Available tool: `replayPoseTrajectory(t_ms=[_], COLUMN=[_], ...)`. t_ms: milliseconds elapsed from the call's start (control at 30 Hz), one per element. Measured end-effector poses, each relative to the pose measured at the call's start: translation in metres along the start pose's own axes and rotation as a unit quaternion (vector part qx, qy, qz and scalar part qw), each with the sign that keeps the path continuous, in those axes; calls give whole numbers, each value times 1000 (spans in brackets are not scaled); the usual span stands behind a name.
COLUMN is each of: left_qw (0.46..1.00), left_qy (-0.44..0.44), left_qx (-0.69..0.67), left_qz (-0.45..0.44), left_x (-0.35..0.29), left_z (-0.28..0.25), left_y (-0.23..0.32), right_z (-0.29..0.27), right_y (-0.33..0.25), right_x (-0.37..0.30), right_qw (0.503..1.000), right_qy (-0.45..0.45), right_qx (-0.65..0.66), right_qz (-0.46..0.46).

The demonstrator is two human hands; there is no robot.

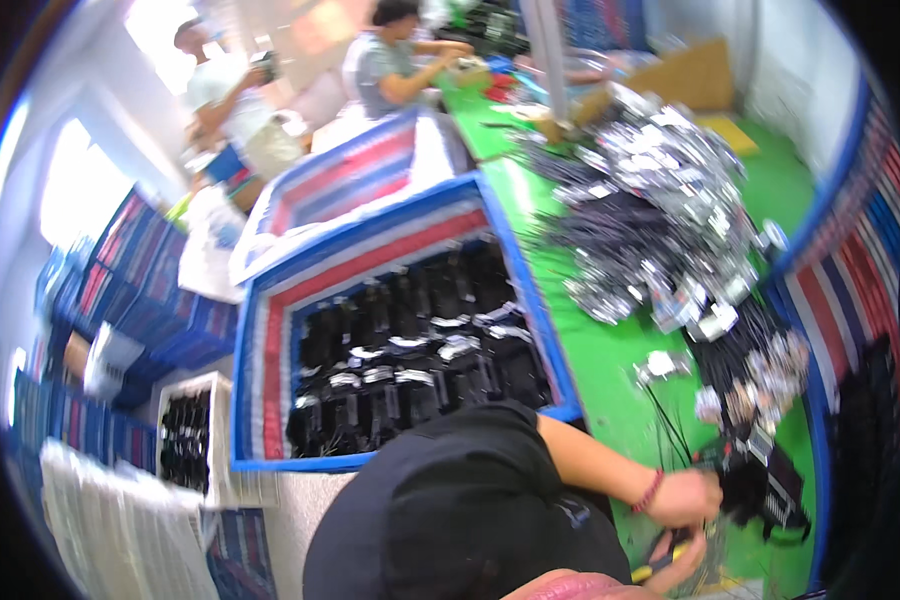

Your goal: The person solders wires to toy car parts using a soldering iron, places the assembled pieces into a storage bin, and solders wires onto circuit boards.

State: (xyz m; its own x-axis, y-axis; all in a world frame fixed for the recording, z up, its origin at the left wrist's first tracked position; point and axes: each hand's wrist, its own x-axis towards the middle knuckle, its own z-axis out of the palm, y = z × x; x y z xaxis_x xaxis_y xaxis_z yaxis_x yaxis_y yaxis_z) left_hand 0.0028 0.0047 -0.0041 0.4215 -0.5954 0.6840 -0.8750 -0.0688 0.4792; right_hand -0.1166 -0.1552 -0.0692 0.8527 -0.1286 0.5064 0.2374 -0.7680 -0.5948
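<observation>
My left hand [682, 497], with a red bracelet at the wrist, reaches over the green tabletop. Its fingers are curled closed beside a black device [770, 490] with dark cables; what lies between them is too blurred to make out. Just below, near the lower edge, my right hand [682, 568] is closed round a hand tool with a yellow handle [642, 575]. The tool's tip is hidden, so its exact kind does not show. Thin dark leads [670, 425] run from a small clear-wrapped piece [662, 366] toward my left hand.
A large heap of plastic-wrapped cables [660, 210] covers the table's far part. Beside the table, a blue-rimmed striped crate [258, 390] holds rows of black devices. Stacked crates [140, 270] stand at left. Two people [395, 75] [232, 110] are farther back.
</observation>
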Motion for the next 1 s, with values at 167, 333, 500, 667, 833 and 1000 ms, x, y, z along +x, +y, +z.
replayPoseTrajectory(t_ms=[167,333,500,667,833,1000], left_qw=[997,999,998,999,998,999], left_qy=[27,25,28,19,32,20], left_qx=[-55,6,-16,-5,-15,0], left_qz=[48,36,45,40,45,41], left_x=[-1,-12,-11,-9,-11,-12], left_z=[29,15,18,16,15,15], left_y=[-3,-4,-8,-8,-6,-6], right_z=[13,-17,-37,-35,-33,-32], right_y=[42,-21,-57,-58,-53,-46], right_x=[54,34,38,39,32,28], right_qw=[785,930,989,982,987,988], right_qy=[273,126,-12,31,27,21], right_qx=[107,39,-64,-70,-48,-51], right_qz=[-545,-343,-134,-171,-151,-143])
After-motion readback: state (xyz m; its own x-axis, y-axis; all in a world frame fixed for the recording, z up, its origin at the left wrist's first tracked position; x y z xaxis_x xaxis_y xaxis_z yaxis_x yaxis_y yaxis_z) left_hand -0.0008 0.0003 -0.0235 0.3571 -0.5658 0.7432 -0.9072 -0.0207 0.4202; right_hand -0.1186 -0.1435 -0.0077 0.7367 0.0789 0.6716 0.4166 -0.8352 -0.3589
